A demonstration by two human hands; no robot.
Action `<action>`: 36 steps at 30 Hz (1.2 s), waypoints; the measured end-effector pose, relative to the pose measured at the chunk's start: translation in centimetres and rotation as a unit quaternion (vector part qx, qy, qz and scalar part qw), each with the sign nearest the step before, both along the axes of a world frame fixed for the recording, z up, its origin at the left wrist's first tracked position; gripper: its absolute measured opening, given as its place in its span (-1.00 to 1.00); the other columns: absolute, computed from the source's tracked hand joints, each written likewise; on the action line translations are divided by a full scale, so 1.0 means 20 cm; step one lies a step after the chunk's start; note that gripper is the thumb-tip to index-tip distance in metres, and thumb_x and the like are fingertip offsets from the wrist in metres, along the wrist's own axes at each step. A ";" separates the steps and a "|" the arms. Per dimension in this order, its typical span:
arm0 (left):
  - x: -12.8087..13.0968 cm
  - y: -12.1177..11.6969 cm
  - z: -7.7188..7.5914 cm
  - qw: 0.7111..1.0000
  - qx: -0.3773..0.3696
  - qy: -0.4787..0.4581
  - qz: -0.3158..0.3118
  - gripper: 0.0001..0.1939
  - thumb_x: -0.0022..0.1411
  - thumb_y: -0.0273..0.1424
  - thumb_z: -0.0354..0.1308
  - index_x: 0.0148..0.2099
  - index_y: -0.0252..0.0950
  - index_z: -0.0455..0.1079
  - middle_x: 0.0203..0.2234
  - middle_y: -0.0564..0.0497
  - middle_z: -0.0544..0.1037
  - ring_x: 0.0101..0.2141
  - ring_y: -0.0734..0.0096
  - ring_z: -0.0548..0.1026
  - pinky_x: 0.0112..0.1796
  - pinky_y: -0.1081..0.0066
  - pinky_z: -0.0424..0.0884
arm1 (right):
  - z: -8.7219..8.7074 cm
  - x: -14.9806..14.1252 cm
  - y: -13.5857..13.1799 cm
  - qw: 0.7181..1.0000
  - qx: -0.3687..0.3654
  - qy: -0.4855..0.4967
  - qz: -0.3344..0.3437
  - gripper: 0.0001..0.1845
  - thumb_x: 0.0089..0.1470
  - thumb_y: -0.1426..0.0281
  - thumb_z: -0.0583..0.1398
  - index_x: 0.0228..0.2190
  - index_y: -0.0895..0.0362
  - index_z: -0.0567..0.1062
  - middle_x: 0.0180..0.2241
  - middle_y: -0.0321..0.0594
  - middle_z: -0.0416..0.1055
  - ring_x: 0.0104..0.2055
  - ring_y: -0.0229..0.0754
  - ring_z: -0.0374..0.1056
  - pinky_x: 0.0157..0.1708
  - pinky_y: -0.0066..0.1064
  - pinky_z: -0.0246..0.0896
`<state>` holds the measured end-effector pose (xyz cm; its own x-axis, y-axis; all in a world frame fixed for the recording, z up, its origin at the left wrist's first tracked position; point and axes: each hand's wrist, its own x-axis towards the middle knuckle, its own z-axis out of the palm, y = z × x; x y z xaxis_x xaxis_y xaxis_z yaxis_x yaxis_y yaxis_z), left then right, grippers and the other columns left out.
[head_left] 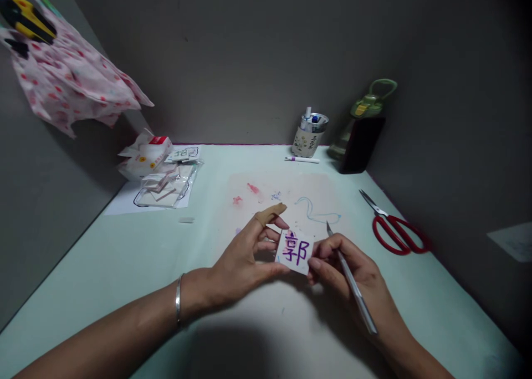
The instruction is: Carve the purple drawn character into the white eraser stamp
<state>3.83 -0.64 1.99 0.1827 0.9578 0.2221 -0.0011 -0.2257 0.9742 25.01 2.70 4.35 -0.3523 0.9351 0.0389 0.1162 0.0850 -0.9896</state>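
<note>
My left hand [245,249] grips a small white square piece [296,251] by its left side, thumb below and fingers above. A Chinese character is drawn on the piece in purple, with pinkish smudges at its upper left. A tan wrap covers my left index finger. In my right hand [353,273] a slim silver craft knife [353,285] rests between the fingers, its blade pointing up and away. The right thumb and fingertips also pinch the square's right edge. Both hands are above a pale mat [274,179] marked with red and blue smudges and a blue curved line.
Red-handled scissors [394,229] lie at right. Behind are a pen cup [308,138], a white marker [302,160], a green bottle [368,107] and a black phone-like slab [362,146]. At left are a tissue pack [145,154], bagged square pieces [166,188] and hanging pink cloth [75,80].
</note>
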 end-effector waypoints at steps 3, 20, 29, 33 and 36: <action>-0.01 0.00 -0.01 1.000 0.019 0.017 -0.003 -0.11 0.12 -0.53 0.38 0.36 0.09 0.05 0.04 -0.03 0.33 -0.08 0.30 0.49 0.02 0.17 0.53 | 0.00 0.00 0.00 1.000 0.001 -0.009 0.006 -0.66 0.02 0.17 0.37 -0.48 0.10 0.39 -0.51 -0.26 0.48 -0.53 -0.24 0.41 -0.54 -0.45 0.34; 0.00 0.02 0.14 0.870 0.285 0.368 0.165 -0.93 0.32 -0.46 0.22 -0.14 -0.24 0.46 0.10 -0.08 0.48 0.35 0.00 0.11 0.32 -0.21 -0.18 | -0.07 0.00 -0.07 0.988 0.131 -0.051 -0.059 -0.77 0.13 0.38 0.30 -0.47 0.08 0.34 -0.39 -0.28 0.48 -0.45 -0.30 0.37 -0.49 -0.50 0.30; 0.06 0.03 0.13 0.889 0.270 0.328 0.171 -0.28 0.24 -0.55 0.20 0.37 -0.28 0.02 -0.34 0.13 0.57 -0.14 0.31 0.46 0.36 -0.01 -0.18 | -0.07 -0.01 -0.08 0.983 0.153 -0.072 -0.065 -0.75 0.15 0.37 0.29 -0.46 0.06 0.31 -0.39 -0.26 0.47 -0.46 -0.28 0.35 -0.51 -0.47 0.27; 0.06 0.03 0.12 0.887 0.272 0.330 0.173 -0.26 0.25 -0.55 0.18 0.39 -0.28 -0.02 -0.31 0.12 0.59 -0.13 0.29 0.47 0.35 -0.04 -0.17 | -0.07 -0.02 -0.08 0.981 0.173 -0.068 -0.059 -0.77 0.15 0.39 0.28 -0.45 0.06 0.32 -0.39 -0.26 0.48 -0.47 -0.28 0.35 -0.53 -0.48 0.26; 0.06 0.03 0.13 0.883 0.271 0.344 0.169 -0.28 0.27 -0.55 0.16 0.39 -0.30 -0.03 -0.32 0.12 0.60 -0.13 0.27 0.46 0.35 -0.08 -0.17 | -0.08 -0.02 -0.09 0.978 0.192 -0.062 -0.055 -0.79 0.14 0.41 0.28 -0.44 0.06 0.33 -0.39 -0.27 0.48 -0.47 -0.28 0.35 -0.52 -0.48 0.26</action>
<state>5.09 -0.03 4.52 0.1768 0.7705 0.6125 0.7052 -0.5333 0.4673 24.63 0.96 2.80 -0.2757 0.8921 0.3580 0.2628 0.4282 -0.8646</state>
